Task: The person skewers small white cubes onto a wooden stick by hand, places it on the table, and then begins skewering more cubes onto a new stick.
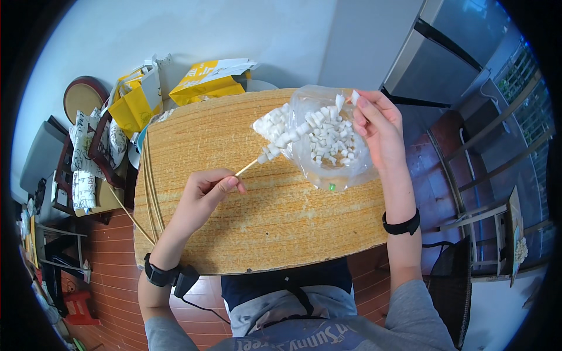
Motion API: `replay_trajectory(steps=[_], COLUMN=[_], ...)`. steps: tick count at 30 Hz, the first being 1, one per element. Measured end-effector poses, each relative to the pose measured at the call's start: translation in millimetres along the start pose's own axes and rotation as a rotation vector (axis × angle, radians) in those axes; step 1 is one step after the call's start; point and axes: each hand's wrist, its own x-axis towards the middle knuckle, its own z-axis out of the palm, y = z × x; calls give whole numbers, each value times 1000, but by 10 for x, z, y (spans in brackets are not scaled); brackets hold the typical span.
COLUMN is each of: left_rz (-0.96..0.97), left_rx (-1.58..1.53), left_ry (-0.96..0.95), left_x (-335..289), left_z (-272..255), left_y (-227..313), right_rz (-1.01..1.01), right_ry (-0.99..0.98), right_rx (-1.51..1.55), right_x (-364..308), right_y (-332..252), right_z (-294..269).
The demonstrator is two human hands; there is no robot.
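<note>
My left hand (204, 196) is closed around the bare end of a thin wooden skewer (248, 167), at the table's middle. Several white chunks (285, 139) are threaded along the skewer, which slants up and right over a transparent plastic bag (319, 178). Between the thumb and fingers of my right hand (381, 123) is a small white piece (355, 97), close beside the chunk at the skewer's far end. Loose white pieces (331, 140) lie in the opened bag. Left of it, more white pieces (271, 123) are heaped together; the skewer partly covers them.
Several long thin sticks (150, 181) lie along the left edge of the wooden table (234, 234). Yellow and white bags (208, 82) stand beyond the far edge. Chairs (108, 146) are at the left, and a folding chair frame (483, 225) is at the right.
</note>
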Motion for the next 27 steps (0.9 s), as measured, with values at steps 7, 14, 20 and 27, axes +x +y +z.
replay_trajectory(steps=[7, 14, 20, 27], left_rz=[139, -120, -32, 91], left_rx=[94, -49, 19, 369], left_ry=[83, -59, -15, 206], left_x=[12, -15, -10, -25], left_z=[-5, -78, -26, 5], left_y=[-111, 31, -34, 63], right_rz=[70, 141, 206, 299], right_ry=[-50, -8, -36, -73], right_rx=[-24, -14, 38, 0], right_x=[4, -15, -11, -26], right_y=[-16, -17, -9, 43], right_z=[-23, -5, 14, 15])
